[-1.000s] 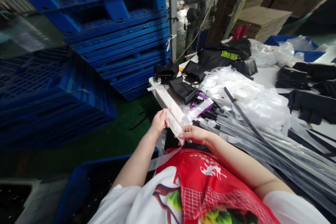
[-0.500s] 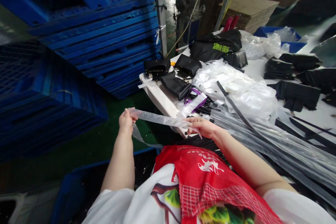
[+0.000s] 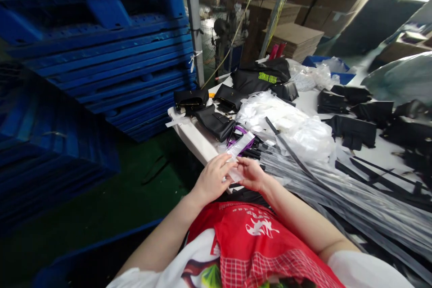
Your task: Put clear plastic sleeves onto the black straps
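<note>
My left hand [image 3: 213,179] and my right hand [image 3: 251,173] meet at the near edge of the white table [image 3: 194,137]. Both pinch a small clear plastic sleeve [image 3: 235,166] between their fingertips. Just beyond the hands lies a clear sleeve with purple inside [image 3: 241,143]. A spread of long clear-wrapped black straps [image 3: 337,189] fans out to the right of my right hand. A heap of crumpled clear plastic bags [image 3: 286,123] lies behind them.
Black pouches [image 3: 216,121] sit at the table's left corner, more black bags [image 3: 353,130] to the right. Stacked blue pallets [image 3: 101,54] stand on the left over a green floor [image 3: 135,189]. A blue bin edge [image 3: 101,252] is below left. Cardboard stacks [image 3: 297,38] stand behind.
My left hand, which held the clear strip stretched out to the left, has come in to meet my right hand. The strip is now bunched small between both hands.
</note>
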`<action>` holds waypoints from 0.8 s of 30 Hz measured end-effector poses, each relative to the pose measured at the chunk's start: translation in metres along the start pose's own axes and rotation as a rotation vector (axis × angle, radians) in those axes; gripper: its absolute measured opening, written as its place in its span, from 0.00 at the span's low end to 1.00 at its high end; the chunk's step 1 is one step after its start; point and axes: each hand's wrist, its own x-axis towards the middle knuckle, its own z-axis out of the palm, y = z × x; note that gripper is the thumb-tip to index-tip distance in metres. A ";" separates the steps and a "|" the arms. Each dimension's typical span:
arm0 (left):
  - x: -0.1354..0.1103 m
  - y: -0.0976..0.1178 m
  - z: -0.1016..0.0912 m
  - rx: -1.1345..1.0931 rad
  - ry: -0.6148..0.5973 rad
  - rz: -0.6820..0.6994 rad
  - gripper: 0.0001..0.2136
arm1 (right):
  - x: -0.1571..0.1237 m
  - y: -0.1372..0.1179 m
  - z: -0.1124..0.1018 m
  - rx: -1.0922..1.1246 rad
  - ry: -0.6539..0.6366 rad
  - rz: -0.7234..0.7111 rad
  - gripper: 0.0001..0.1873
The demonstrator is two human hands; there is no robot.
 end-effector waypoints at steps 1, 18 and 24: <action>0.006 0.002 0.007 -0.012 0.010 0.013 0.21 | -0.002 0.000 -0.001 0.012 -0.022 -0.010 0.22; 0.101 -0.034 0.059 -0.329 -0.119 -0.163 0.09 | -0.046 -0.023 -0.068 -0.112 0.157 -0.193 0.31; 0.177 -0.062 0.094 -0.507 -0.196 -0.342 0.06 | -0.060 -0.033 -0.107 -0.003 0.278 -0.309 0.26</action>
